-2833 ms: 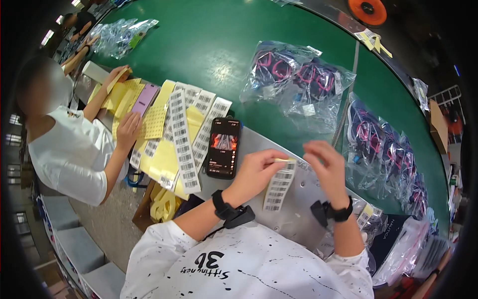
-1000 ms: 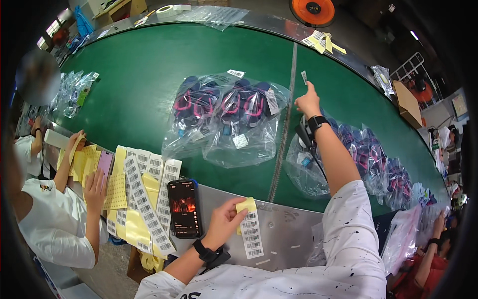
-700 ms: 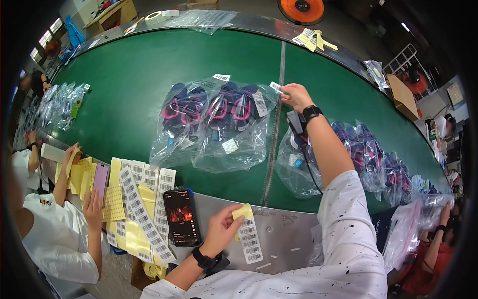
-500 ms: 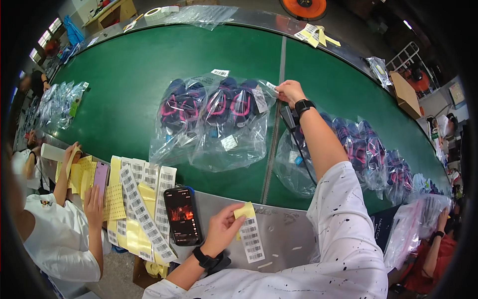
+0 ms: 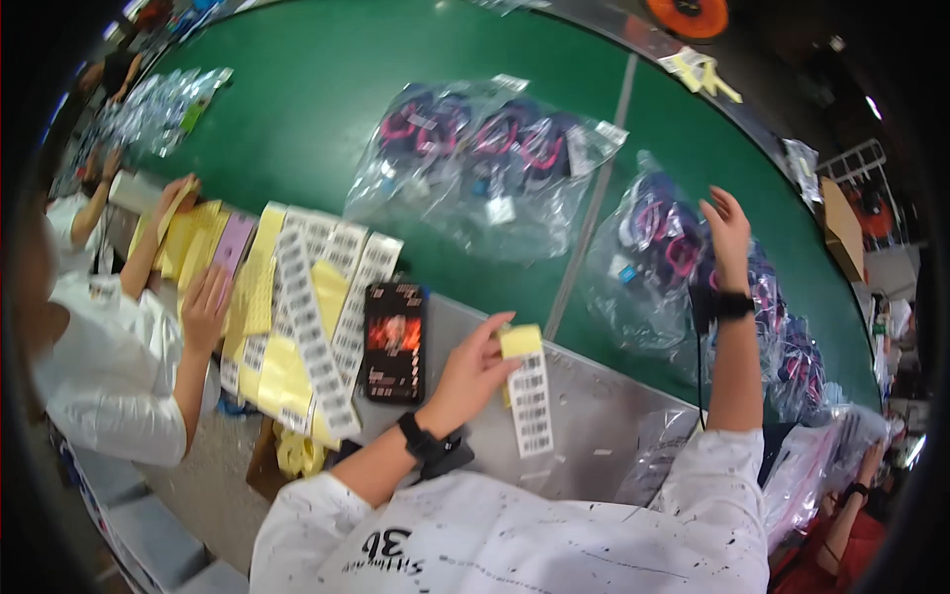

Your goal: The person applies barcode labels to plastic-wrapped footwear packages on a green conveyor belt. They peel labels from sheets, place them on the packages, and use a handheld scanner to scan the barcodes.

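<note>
Left hand (image 5: 470,371) pinching a white label strip (image 5: 529,401) with yellow backing over the grey table edge (image 5: 604,411). Right hand (image 5: 727,233) open, fingers spread, empty, above a clear bag (image 5: 648,262) of pink-and-dark goods. Two such bags on the green belt (image 5: 327,89); second bag (image 5: 495,148) farther left. Phone (image 5: 394,342) beside more label strips (image 5: 317,297).

Black phone (image 5: 394,342) lit, flat on the grey bench (image 5: 594,416); white and yellow label sheets (image 5: 297,317) fanned left of it; orange reel (image 5: 688,15) at the far edge; co-worker's hand (image 5: 205,302) on the sheets
</note>
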Tool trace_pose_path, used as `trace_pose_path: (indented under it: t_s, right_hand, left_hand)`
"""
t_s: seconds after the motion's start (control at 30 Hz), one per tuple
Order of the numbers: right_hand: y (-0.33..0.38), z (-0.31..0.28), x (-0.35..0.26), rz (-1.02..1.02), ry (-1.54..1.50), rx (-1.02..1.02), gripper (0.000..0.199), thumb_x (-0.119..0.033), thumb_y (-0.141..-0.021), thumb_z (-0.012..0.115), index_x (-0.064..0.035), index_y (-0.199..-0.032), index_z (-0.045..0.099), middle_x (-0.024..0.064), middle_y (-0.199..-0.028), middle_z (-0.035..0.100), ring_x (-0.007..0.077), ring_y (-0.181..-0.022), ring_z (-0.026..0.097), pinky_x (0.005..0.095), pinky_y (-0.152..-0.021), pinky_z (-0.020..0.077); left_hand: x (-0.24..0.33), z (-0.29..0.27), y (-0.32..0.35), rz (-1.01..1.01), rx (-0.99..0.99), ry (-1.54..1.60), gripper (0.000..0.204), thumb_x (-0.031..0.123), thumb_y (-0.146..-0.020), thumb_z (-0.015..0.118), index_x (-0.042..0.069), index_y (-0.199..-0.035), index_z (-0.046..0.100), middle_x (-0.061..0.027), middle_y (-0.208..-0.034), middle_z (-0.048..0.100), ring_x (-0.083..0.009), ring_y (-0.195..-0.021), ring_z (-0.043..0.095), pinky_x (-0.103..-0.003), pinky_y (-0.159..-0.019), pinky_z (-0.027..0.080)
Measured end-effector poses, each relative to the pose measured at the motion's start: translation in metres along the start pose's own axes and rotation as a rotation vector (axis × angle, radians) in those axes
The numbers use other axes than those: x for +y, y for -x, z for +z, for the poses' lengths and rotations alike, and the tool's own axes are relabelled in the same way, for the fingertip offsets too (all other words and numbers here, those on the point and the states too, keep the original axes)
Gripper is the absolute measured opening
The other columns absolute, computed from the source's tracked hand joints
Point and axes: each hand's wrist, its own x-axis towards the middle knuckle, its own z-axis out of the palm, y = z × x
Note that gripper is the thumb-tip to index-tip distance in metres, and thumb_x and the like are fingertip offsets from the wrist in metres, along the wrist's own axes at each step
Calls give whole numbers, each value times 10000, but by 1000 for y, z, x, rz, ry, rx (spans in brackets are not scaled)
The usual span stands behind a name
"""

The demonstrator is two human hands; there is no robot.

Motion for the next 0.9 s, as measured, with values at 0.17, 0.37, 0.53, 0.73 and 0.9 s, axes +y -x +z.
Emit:
trace_pose_path:
  t_s: [0.17, 0.37, 0.53, 0.73, 0.9]
  right_hand:
    - [93, 49, 5, 34, -45, 48, 562, -127, -890, 656, -16, -1403, 454, 133, -1326, 555, 204, -1178, 550, 324, -1006, 418]
    - [89, 111, -56, -23, -116, -37, 528, -80, -869, 645, -48, -1373, 493, 136, -1294, 586, 243, -1127, 589, 350, -974, 436]
    - [148, 110, -160, -177, -252, -207, 252, -60, -843, 653, -3, -1088, 667, 137, -1083, 680, 273, -1055, 625, 338, -964, 436]
    - [243, 85, -193, -143, -266, -487, 115, -35, -810, 697, 11, -915, 705, 110, -877, 678, 219, -782, 645, 304, -724, 493]
    - [257, 79, -181, -7, -346, -438, 95, -22, -806, 696, 14, -893, 700, 104, -860, 653, 202, -762, 632, 296, -686, 488]
  left_hand:
    - [23, -8, 13, 0, 15, -1, 357, 5, -923, 593, 4, -1272, 517, -108, -1046, 686, -121, -935, 656, -240, -815, 531]
    - [51, -2, 22, 65, -9, -40, 298, -13, -912, 600, -37, -1208, 571, -133, -1117, 674, -140, -1019, 650, -247, -899, 516]
    - [60, -10, 44, 96, 124, -145, 275, -8, -912, 605, -40, -1185, 588, -123, -1091, 679, -127, -988, 651, -235, -864, 522]
    - [62, 1, 43, 119, 67, -166, 219, 2, -916, 607, -47, -1129, 627, -104, -1041, 691, -106, -945, 651, -228, -826, 522]
    - [62, 10, 45, 109, -8, -272, 203, 13, -915, 614, -49, -1105, 649, -92, -1022, 698, -96, -926, 651, -230, -811, 525]
